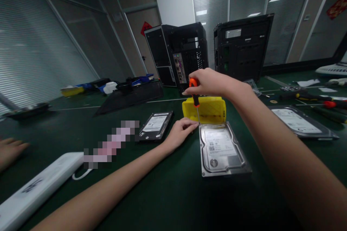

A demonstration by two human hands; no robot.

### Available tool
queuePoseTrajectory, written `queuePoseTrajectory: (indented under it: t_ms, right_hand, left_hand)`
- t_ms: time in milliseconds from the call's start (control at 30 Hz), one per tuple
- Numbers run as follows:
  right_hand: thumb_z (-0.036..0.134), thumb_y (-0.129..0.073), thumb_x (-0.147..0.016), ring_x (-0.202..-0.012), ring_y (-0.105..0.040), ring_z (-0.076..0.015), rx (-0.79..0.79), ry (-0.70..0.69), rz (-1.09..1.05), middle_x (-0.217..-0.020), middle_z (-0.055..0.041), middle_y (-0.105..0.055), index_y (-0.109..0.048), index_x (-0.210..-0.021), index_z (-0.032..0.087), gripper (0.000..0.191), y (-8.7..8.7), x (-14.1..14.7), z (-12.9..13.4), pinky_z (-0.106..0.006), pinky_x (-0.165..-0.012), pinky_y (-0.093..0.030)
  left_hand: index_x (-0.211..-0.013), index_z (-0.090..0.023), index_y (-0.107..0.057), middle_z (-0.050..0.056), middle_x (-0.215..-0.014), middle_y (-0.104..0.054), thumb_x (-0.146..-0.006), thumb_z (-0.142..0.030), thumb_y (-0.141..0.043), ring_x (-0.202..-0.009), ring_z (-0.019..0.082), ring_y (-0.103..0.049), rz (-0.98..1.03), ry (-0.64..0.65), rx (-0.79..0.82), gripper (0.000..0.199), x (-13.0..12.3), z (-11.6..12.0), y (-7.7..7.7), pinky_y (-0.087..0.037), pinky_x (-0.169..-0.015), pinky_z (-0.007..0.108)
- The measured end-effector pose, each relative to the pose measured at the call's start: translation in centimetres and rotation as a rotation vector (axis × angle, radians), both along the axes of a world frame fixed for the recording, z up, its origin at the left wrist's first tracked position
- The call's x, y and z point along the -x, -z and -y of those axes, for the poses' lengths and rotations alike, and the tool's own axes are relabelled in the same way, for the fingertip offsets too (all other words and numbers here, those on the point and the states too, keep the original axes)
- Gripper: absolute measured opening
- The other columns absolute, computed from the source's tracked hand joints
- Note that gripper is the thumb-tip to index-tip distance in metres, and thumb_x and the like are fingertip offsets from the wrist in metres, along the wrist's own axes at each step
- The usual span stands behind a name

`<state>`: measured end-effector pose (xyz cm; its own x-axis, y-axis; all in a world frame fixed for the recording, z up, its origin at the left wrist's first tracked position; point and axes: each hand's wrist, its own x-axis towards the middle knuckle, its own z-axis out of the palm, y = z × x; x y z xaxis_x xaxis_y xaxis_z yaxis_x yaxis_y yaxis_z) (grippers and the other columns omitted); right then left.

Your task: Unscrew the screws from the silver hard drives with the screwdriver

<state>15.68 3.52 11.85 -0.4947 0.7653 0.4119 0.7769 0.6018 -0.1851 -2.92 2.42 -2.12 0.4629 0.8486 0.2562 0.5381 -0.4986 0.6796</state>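
Note:
A silver hard drive (221,148) lies label up on the green table (179,191). My right hand (204,83) is closed round the orange and black handle of a screwdriver (195,99), held upright with its tip at the drive's far left corner. At that same corner, the fingertips of my left hand (183,132) are pinched together beside the shaft; what they hold, if anything, is too small to tell. A yellow bin (206,110) sits right behind the drive. To the left of my left hand lies a second drive (155,126).
Another drive (300,122) and several tools lie at the right. Computer cases (244,43) stand at the back. A white power strip (40,187) and a blurred-out object (112,146) lie at the left, where another person's hand (12,151) rests.

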Motion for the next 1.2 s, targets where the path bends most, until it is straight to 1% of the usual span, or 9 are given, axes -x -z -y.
queuePoseTrajectory:
  t_ms: [167, 300, 433, 567, 633, 733, 833, 1000, 1200]
  right_hand:
    - [0.056, -0.051, -0.071, -0.066, -0.051, -0.0151, -0.015, 0.001, 0.005, -0.082, -0.0088, -0.058, -0.06, -0.098, 0.017, 0.048, 0.1, 0.1, 0.1, -0.028, -0.057, -0.035]
    - [0.056, -0.051, -0.071, -0.067, -0.052, -0.0153, -0.014, 0.015, 0.007, -0.083, -0.0089, -0.058, -0.059, -0.099, 0.017, 0.048, 0.1, 0.0, 0.2, -0.028, -0.057, -0.035]
    - [0.055, -0.051, -0.072, -0.065, -0.051, -0.0147, -0.008, 0.04, 0.001, -0.08, -0.008, -0.058, -0.059, -0.094, 0.017, 0.044, 0.3, 0.0, 0.1, -0.027, -0.055, -0.034]
    - [0.051, -0.051, -0.073, -0.064, -0.051, -0.0143, -0.013, -0.003, 0.002, -0.078, -0.0067, -0.058, -0.058, -0.087, 0.019, 0.036, 0.3, 0.1, 0.1, -0.027, -0.055, -0.035]
    - [0.049, -0.051, -0.074, -0.065, -0.052, -0.0143, -0.003, -0.021, 0.003, -0.079, -0.0066, -0.059, -0.058, -0.085, 0.019, 0.033, 0.3, 0.2, 0.2, -0.026, -0.056, -0.035]
    - [0.047, -0.051, -0.075, -0.066, -0.053, -0.0145, -0.005, -0.005, 0.007, -0.08, -0.007, -0.059, -0.057, -0.086, 0.018, 0.032, 0.2, 0.3, 0.4, -0.026, -0.056, -0.035]
    - [0.047, -0.05, -0.076, -0.066, -0.053, -0.015, -0.021, 0.012, 0.015, -0.081, -0.0076, -0.059, -0.056, -0.088, 0.018, 0.032, 0.2, 0.3, 0.5, -0.026, -0.055, -0.035]
    - [0.047, -0.049, -0.078, -0.066, -0.054, -0.0156, -0.038, 0.009, 0.026, -0.082, -0.0084, -0.06, -0.055, -0.09, 0.017, 0.033, 0.4, 0.5, 0.4, -0.026, -0.056, -0.036]
    - [0.041, -0.048, -0.081, -0.07, -0.055, -0.0159, -0.057, -0.047, 0.027, -0.087, -0.0085, -0.06, -0.05, -0.102, 0.017, 0.032, 0.6, 0.5, 0.1, -0.025, -0.058, -0.037]
  left_hand:
    - [-0.099, -0.019, -0.068, 0.005, -0.092, -0.06, -0.087, -0.034, -0.048, -0.088, 0.018, -0.054, -0.001, 0.041, 0.01, 0.027, 0.1, 0.1, -0.2, -0.043, -0.084, 0.033]
    - [-0.101, -0.019, -0.067, 0.006, -0.093, -0.058, -0.087, -0.031, -0.049, -0.09, 0.018, -0.054, -0.009, 0.059, 0.024, 0.026, 0.1, 0.1, -0.2, -0.042, -0.086, 0.033]
    - [-0.105, -0.019, -0.065, 0.006, -0.094, -0.058, -0.087, -0.031, -0.049, -0.091, 0.018, -0.053, -0.016, 0.089, 0.027, 0.027, 0.2, 0.0, -0.2, -0.041, -0.086, 0.034]
    - [-0.106, -0.019, -0.064, 0.005, -0.095, -0.058, -0.088, -0.029, -0.048, -0.093, 0.019, -0.053, -0.018, 0.113, 0.035, 0.027, 0.3, 0.1, -0.4, -0.04, -0.089, 0.035]
    - [-0.108, -0.019, -0.064, 0.005, -0.096, -0.058, -0.088, -0.029, -0.047, -0.095, 0.018, -0.053, -0.018, 0.118, 0.044, 0.027, 0.3, 0.2, -0.5, -0.04, -0.09, 0.035]
    - [-0.108, -0.02, -0.063, 0.005, -0.098, -0.058, -0.088, -0.029, -0.047, -0.095, 0.018, -0.053, -0.016, 0.115, 0.043, 0.027, 0.2, 0.3, -0.6, -0.04, -0.09, 0.034]
    - [-0.107, -0.019, -0.064, 0.005, -0.097, -0.058, -0.088, -0.03, -0.048, -0.093, 0.018, -0.053, -0.018, 0.092, 0.026, 0.027, 0.2, 0.3, -0.4, -0.041, -0.087, 0.033]
    - [-0.1, -0.017, -0.067, 0.006, -0.09, -0.06, -0.085, -0.034, -0.052, -0.084, 0.018, -0.055, -0.029, 0.02, -0.02, 0.027, -0.2, -0.2, 0.0, -0.044, -0.078, 0.031]
    - [-0.085, -0.014, -0.07, 0.006, -0.081, -0.06, -0.082, -0.033, -0.056, -0.074, 0.016, -0.056, -0.014, -0.015, -0.042, 0.024, -0.7, -0.8, 0.0, -0.044, -0.069, 0.028]
